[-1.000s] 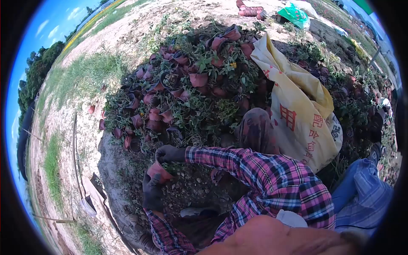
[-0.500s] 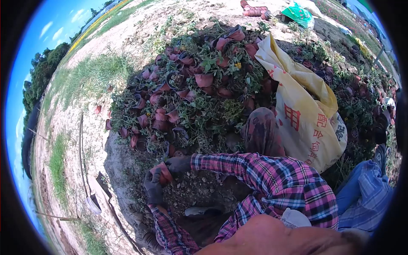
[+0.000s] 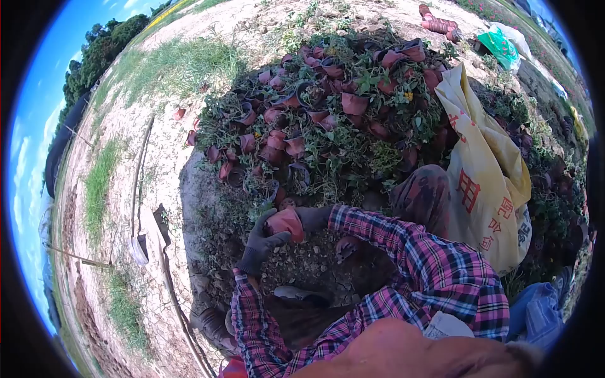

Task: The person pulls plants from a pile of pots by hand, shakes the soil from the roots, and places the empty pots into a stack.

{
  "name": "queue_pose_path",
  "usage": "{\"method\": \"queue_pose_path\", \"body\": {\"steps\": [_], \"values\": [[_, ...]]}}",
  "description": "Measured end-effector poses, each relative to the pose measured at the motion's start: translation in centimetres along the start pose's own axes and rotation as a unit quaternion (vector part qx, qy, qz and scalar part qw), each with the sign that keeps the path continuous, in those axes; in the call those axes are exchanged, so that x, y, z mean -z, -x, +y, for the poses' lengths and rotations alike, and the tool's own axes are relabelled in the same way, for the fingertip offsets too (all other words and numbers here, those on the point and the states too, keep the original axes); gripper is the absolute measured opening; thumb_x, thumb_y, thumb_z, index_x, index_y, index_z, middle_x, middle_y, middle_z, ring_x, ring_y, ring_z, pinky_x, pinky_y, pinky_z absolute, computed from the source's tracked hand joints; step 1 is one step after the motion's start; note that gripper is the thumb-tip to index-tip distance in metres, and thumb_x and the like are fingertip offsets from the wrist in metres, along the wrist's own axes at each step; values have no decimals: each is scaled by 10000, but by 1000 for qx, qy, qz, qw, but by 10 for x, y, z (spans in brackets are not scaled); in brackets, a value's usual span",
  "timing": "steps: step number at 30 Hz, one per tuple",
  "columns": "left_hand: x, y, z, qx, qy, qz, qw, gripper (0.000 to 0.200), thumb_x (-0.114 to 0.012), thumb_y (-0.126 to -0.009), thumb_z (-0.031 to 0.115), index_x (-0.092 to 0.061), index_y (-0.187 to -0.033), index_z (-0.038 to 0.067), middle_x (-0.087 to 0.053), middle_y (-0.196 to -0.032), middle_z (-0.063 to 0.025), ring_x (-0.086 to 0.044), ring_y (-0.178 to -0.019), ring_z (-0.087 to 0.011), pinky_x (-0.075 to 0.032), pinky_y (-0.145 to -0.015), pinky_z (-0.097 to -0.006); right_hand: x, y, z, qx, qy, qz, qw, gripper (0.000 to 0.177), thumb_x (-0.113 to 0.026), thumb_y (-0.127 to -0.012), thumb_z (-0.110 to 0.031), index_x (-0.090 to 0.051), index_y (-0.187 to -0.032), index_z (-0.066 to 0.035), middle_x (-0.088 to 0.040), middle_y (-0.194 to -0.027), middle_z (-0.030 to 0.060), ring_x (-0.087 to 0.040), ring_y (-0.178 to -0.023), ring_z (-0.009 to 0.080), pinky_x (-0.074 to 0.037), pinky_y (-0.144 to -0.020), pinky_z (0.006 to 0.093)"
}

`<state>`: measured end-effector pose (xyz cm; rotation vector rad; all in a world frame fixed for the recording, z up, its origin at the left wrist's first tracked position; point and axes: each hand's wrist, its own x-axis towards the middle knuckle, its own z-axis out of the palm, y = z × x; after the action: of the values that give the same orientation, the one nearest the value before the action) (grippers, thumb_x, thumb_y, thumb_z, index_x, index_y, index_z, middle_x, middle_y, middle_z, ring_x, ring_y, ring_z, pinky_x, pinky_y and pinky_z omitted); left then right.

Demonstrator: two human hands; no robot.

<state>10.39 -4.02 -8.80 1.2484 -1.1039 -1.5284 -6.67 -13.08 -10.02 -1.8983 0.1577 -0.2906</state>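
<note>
A reddish-brown soft plastic plant pot [image 3: 285,223] is held low over the soil, in front of the pile. My left hand [image 3: 259,244], in a dark grey glove, grips its left side, thumb across the near face. From the right, my right hand [image 3: 313,218], also gloved, closes on the pot's other side; its fingertips are partly hidden behind the pot. Just beyond both hands rises a heap of similar pots with wilting green plants [image 3: 296,145].
A yellow-white woven sack [image 3: 482,195] with red lettering stands at the right, beside a knee. On the left, a shovel [image 3: 140,249] and a long wooden handle [image 3: 173,296] lie on pale ground. Farther back are stacked pots [image 3: 439,25] and a green bag [image 3: 499,49].
The view has shifted, so the heap and sack appear farther right. Both hands still hold the pot, which has turned to show more of its side, and my left hand's fingers have moved around it.
</note>
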Motion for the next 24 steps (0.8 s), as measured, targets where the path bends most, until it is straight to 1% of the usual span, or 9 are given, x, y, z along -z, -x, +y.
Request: {"method": "queue_pose_path", "body": {"steps": [4, 6, 8, 9, 14, 16, 18, 21, 24], "values": [[-2, -8, -9, 8, 12, 67, 998, 447, -666, -727, -21, -499, -1142, -8, -593, -945, -75, -604, -785, -148, -519, -660, -280, -21, 8, 85, 43, -168, 52, 983, 417, -693, -743, -176, -546, -1116, -64, -584, -1026, 44, -539, -922, 132, -449, -835, 299], [31, -24, -41, 34, -17, 125, 991, 370, -631, -752, -23, -522, -1106, -13, -596, -939, -82, -605, -757, -149, -523, -639, -283, -20, -42, 89, 485, -173, 8, 857, 349, -662, -768, -153, -562, -1087, -51, -586, -1044, 69, -537, -932, 135, -443, -837, 299], [41, -20, -46, 71, -21, 130, 989, 330, -589, -782, -18, -518, -1104, -9, -595, -959, -88, -606, -745, -152, -524, -625, -281, -31, -31, 122, 358, -215, 63, 907, 308, -660, -770, -142, -588, -1054, -49, -597, -1031, 76, -542, -922, 130, -445, -831, 297], [35, -17, -33, 90, -10, 101, 991, 327, -566, -800, -13, -503, -1121, -2, -594, -981, -90, -606, -747, -154, -523, -621, -279, -40, 6, 152, -9, -223, 104, 969, 299, -673, -759, -143, -606, -1036, -53, -607, -1009, 71, -548, -906, 122, -450, -824, 297], [7, -7, -12, -77, -130, 22, 988, 771, -687, -701, -17, -282, -1349, 86, -520, -1163, -81, -563, -939, -149, -502, -784, -294, -16, 9, 138, 84, 85, -30, 992, 342, -702, -722, -193, -593, -1020, -64, -591, -980, 56, -529, -874, 127, -446, -796, 251], [-7, -9, -17, -96, -157, -28, 982, 843, -750, -638, -7, -301, -1346, 79, -524, -1160, -72, -550, -950, -134, -488, -809, -284, -21, 10, 137, 59, -26, -56, 996, 286, -690, -718, -159, -611, -974, -59, -611, -940, 39, -540, -838, 106, -453, -777, 260], [-9, -6, -11, -25, -146, -9, 989, 837, -777, -605, 9, -343, -1319, 48, -539, -1143, -70, -547, -947, -122, -485, -813, -274, -8, -4, 89, 105, -81, -157, 979, 305, -709, -702, -186, -602, -965, -74, -584, -936, 36, -529, -823, 145, -448, -777, 257], [-17, -5, 3, 45, -109, 42, 992, 789, -790, -584, 11, -404, -1273, 3, -568, -1103, -70, -547, -943, -108, -482, -817, -268, -6, -6, 69, 204, 110, -77, 970, 247, -647, -747, -167, -590, -964, -65, -597, -915, 48, -550, -815, 112, -457, -764, 269], [-21, -7, -1, 71, -66, 64, 993, 733, -788, -583, 6, -449, -1232, -22, -589, -1070, -69, -554, -934, -102, -483, -816, -271, -29, -3, 110, 142, -5, -35, 989, 282, -630, -769, -184, -560, -1019, -73, -588, -980, 53, -545, -861, 109, -457, -783, 278]]}}
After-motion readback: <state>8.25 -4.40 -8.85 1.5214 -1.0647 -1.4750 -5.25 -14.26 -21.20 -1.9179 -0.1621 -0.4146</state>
